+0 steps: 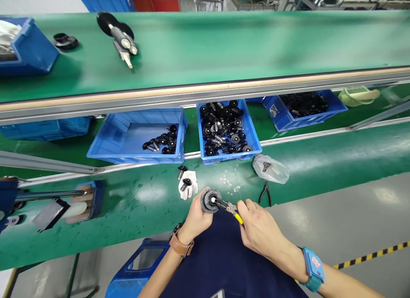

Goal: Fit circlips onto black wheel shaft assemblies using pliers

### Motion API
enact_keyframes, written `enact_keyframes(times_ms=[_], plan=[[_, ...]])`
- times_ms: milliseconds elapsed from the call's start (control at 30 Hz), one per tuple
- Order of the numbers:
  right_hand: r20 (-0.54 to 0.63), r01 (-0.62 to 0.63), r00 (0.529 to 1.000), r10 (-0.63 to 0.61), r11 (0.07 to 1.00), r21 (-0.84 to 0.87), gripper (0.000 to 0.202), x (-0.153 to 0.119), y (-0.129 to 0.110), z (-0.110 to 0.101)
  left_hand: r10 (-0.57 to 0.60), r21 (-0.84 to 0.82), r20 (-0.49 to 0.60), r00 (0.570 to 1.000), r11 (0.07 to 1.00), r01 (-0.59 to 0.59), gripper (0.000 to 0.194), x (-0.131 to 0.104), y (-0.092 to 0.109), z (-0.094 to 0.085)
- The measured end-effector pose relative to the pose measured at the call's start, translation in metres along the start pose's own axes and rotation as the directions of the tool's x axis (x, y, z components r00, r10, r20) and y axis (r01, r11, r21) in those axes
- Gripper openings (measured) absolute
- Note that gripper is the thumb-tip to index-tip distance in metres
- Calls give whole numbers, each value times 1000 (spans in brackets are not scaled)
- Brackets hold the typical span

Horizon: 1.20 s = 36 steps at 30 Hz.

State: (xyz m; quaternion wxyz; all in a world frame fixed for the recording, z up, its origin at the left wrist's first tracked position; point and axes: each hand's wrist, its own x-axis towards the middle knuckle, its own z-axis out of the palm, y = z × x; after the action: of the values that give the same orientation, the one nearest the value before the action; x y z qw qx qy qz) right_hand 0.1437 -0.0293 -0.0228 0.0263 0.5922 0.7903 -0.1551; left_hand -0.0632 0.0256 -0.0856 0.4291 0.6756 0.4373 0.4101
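Observation:
My left hand (199, 216) is wrapped round a dark round part (208, 200) with a grey rim, its hollow face turned up. In my right hand (258, 223) are pliers (229, 207) with yellow grips, and their tips reach into the middle of that part. Behind my left hand lies a white glove (192, 178) with a small black part (185, 184) on it; another black part (182, 170) sits at its far edge. Several small rings (229, 182) are scattered on the green bench beyond the pliers.
A blue bin (253, 131) full of black parts stands behind the rings, and a second blue bin (128, 155) with fewer parts is to its left. Black-handled pliers (265, 194) and a plastic bag (275, 171) lie at right. A raised green shelf (224, 50) crosses behind.

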Motion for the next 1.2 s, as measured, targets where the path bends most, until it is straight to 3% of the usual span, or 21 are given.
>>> enact_keyframes(times_ms=[467, 600, 667, 700, 767, 867, 967, 1033, 1200], plan=[[21, -89, 996, 87, 991, 98, 27, 6, -1, 21, -108, -65, -21, 994, 992, 107, 20, 1, -13, 13], [3, -43, 999, 45, 928, 369, 14, 10, 7, 37, -271, -175, -93, 958, 952, 253, 15, -2, -23, 20], [42, -168, 984, 172, 835, 524, 11, 18, 22, 50, -361, -274, -132, 923, 908, 316, 25, -5, -24, 19], [91, -283, 955, 282, 777, 562, 17, 24, 33, 59, -389, -324, -133, 912, 886, 330, 30, -6, -23, 18], [215, -551, 823, 525, 650, 524, 28, 40, 59, 82, -408, -406, -98, 908, 849, 338, 36, -7, -17, 15], [297, -739, 661, 689, 530, 417, 29, 60, 96, 127, -386, -473, -27, 922, 818, 328, 41, -6, -4, 12], [325, -838, 528, 785, 420, 348, 31, 65, 118, 166, -360, -489, -41, 932, 821, 296, 43, -5, 7, 12], [282, -860, 479, 831, 380, 341, 39, 60, 124, 185, -350, -490, -47, 935, 824, 284, 44, -4, 13, 11], [45, -822, 450, 892, 394, 411, 64, 39, 134, 211, -358, -505, 53, 932, 796, 334, 43, -6, 17, 8]])
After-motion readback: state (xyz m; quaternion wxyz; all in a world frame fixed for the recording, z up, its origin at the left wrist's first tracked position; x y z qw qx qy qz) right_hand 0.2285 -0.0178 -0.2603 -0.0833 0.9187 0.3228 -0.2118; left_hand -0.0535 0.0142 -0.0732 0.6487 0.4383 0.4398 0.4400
